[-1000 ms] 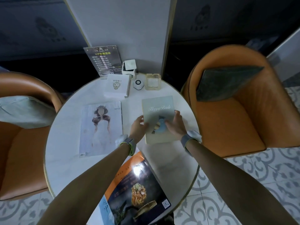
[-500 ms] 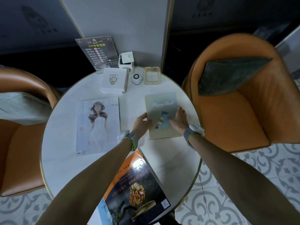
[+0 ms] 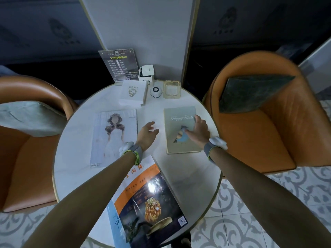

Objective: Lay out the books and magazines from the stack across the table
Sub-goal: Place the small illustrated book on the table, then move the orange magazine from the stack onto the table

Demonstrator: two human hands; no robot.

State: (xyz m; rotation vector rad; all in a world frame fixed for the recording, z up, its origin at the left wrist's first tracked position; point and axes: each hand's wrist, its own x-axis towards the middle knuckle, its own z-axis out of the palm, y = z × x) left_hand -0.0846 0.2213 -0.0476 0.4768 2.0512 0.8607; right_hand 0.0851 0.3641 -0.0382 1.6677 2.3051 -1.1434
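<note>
A pale green "Happy Birds" book [image 3: 179, 140] lies flat on the right side of the round white table [image 3: 188, 176]. My right hand [image 3: 198, 129] rests flat on its cover, fingers spread. My left hand [image 3: 146, 135] hovers open over bare table just left of the book, holding nothing. A white magazine with a woman in a dress [image 3: 114, 138] lies on the left side. A glossy orange and dark magazine [image 3: 148, 203] sits at the near edge on top of a light blue one [image 3: 114, 222], partly overhanging the rim.
At the back of the table stand a dark VIP price sign [image 3: 119, 64], a white box [image 3: 133, 92], a small white holder [image 3: 146, 72], a round white call button [image 3: 155, 91] and a glass ashtray [image 3: 172, 89]. Orange armchairs [image 3: 268, 133] flank the table.
The book has slid to the right and away from me and now lies flat. My left hand has let go of it and pulled back to the left; my right hand stays on the cover.
</note>
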